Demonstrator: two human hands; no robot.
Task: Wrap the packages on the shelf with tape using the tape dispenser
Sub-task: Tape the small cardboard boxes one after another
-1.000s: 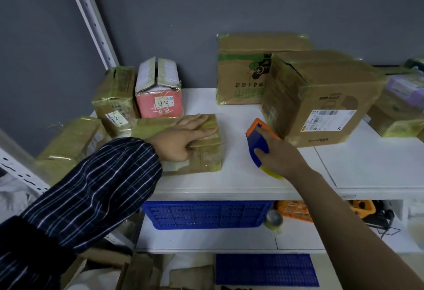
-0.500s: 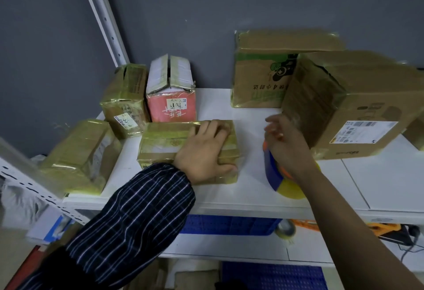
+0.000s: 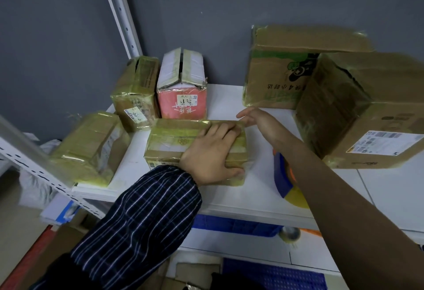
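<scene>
Head view: my left hand (image 3: 211, 152) presses flat, fingers spread, on the small package (image 3: 172, 142) near the shelf (image 3: 252, 195) front edge. My right hand (image 3: 259, 122), fingers straight, touches its far right corner, and the tape dispenser (image 3: 282, 179) stands just beside. Package seems light, stiff, tape-slick; I'd grip its ends. Lower blue crate (image 3: 229, 225): contents hidden.

Left sleeve (image 3: 137, 218) dark, white-striped plaid; right arm (image 3: 344, 202) bare.

A single wide-angle view is given, taken from the person's head. The white shelf (image 3: 226, 96) is looked at from in front and above, tilted forward and down, near enough that it fills most of the frame's width. The grey wall (image 3: 229, 2) is faced beyond the boxes (image 3: 378, 96).
</scene>
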